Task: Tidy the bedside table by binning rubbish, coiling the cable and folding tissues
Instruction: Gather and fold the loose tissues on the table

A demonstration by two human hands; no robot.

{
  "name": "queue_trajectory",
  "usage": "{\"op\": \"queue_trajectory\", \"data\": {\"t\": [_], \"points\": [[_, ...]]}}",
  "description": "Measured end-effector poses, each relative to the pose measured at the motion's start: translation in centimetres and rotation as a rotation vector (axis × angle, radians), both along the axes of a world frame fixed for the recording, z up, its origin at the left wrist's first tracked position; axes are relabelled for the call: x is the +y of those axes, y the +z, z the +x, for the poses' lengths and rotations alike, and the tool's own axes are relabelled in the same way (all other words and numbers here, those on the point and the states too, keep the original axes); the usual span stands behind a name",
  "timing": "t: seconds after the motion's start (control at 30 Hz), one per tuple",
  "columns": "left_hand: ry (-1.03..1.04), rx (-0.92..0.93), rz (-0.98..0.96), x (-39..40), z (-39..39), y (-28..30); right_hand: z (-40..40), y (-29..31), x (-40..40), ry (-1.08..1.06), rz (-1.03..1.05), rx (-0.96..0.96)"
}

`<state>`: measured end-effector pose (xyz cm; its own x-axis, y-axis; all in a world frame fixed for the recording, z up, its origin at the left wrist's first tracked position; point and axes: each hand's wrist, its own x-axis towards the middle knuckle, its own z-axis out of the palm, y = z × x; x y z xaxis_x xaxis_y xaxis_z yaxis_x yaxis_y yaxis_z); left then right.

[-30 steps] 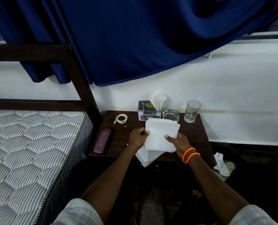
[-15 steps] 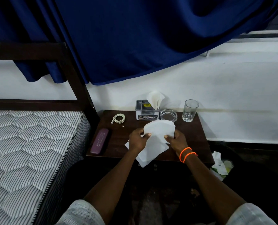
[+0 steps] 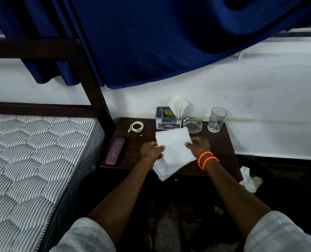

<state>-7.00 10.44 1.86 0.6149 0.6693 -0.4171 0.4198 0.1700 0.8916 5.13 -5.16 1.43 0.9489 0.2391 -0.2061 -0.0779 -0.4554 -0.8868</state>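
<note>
I hold a white tissue (image 3: 173, 150) above the front of the dark wooden bedside table (image 3: 220, 148). My left hand (image 3: 151, 151) pinches its left edge and my right hand (image 3: 199, 145), with orange bands at the wrist, pinches its right edge. The tissue is partly doubled over, and a lower layer hangs past the table's front edge. A coiled white cable (image 3: 136, 126) lies at the back left of the table. A grey tissue box (image 3: 167, 118) with a tissue sticking up stands at the back.
A glass ashtray (image 3: 192, 124) and a drinking glass (image 3: 217, 119) stand at the back right. A purple case (image 3: 115, 150) lies at the table's left edge, beside the mattress (image 3: 32, 151). A dark bin (image 3: 260, 177) with crumpled paper sits on the floor to the right.
The curved top fold of the tissue has been flattened into a squarer shape. My hands have moved a little further apart along its side edges.
</note>
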Motion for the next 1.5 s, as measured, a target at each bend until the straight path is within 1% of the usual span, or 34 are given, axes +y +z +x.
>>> {"op": "queue_trajectory", "data": {"t": [0.07,0.13,0.2,0.3,0.63,0.83,0.9,0.97,1.07,1.13,1.2,1.33,1.4,1.5], "points": [[0.022,0.039,-0.075,-0.2,-1.0,-0.8,-0.4,-0.3,0.3,0.035,-0.086,0.027],[0.030,0.075,-0.091,-0.4,-2.0,-1.6,-1.0,-0.8,0.7,0.061,-0.130,0.040],[0.015,0.109,-0.065,-0.5,-2.9,-2.4,-1.6,-1.2,1.0,0.077,-0.161,0.055],[0.027,0.114,-0.038,-0.5,-3.5,-2.9,-1.8,-1.5,1.6,0.078,-0.184,0.074],[0.043,0.206,0.138,1.0,-3.0,-3.6,-1.3,-1.9,2.9,0.103,-0.244,0.019],[0.045,0.214,0.137,1.3,-2.3,-3.6,-1.1,-2.2,2.8,0.056,-0.275,-0.031],[0.047,0.212,0.130,1.3,-2.3,-3.6,-1.0,-2.4,2.7,0.037,-0.322,-0.091],[0.044,0.218,0.131,1.3,-2.3,-3.7,-0.9,-2.4,2.7,0.071,-0.396,-0.134],[0.040,0.232,0.137,1.2,-2.4,-3.4,-0.9,-2.2,3.2,0.160,-0.478,-0.083],[0.048,0.231,0.131,1.1,-2.4,-3.4,-0.9,-2.0,3.8,0.183,-0.462,-0.004],[0.047,0.240,0.150,1.0,-2.3,-3.4,-0.9,-1.8,4.2,0.160,-0.414,0.082],[0.040,0.256,0.163,1.0,-2.4,-3.5,-0.5,-1.8,4.8,0.132,-0.338,0.184],[0.037,0.252,0.167,1.0,-2.4,-3.7,-0.3,-1.9,4.8,0.149,-0.311,0.179],[0.045,0.244,0.164,1.0,-2.4,-3.8,-0.2,-2.1,4.6,0.208,-0.309,0.076]]}}
